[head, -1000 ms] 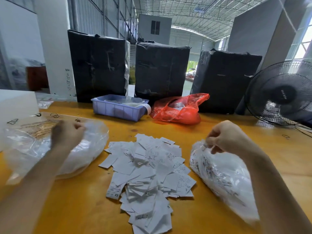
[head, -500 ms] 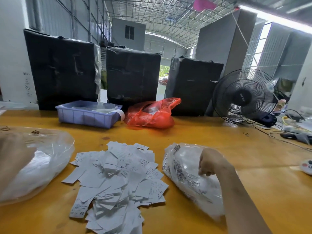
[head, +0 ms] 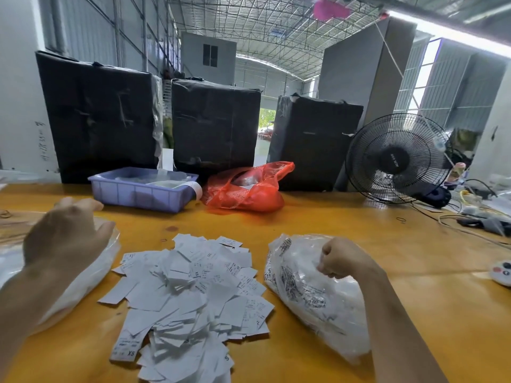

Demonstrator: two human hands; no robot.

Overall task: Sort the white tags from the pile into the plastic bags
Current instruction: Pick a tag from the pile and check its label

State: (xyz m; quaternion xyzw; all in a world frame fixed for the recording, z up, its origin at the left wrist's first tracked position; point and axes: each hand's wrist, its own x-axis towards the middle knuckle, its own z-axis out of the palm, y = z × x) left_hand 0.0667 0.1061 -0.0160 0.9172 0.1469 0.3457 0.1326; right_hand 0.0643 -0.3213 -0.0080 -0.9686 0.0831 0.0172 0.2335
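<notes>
The right hand point(head: 341, 261) is curled tight and pinches the top of the right plastic bag point(head: 312, 294). I cannot tell if a tag is between its fingers. The left hand point(head: 63, 233) is over the left plastic bag point(head: 83, 283) with loose, half-bent fingers; it seems to hold nothing, but its palm is hidden.

The pile of white tags point(head: 190, 294) lies between the 2 bags on the yellow tabletop point(head: 387, 244). The tags are small, thin squares of paper with tiny black print. Some show "XS" and 1 shows "S". They lie every which way, one on top of another. Both bags are see-through and already look puffy with white tags inside.

What could go wrong, I think: the tags are light, and the fan point(head: 398, 158) stands near, so wind could blow them off. A tag could slip into the wrong bag, since the sizes look alike. The thin bag mouth could also flop shut and spill tags.
</notes>
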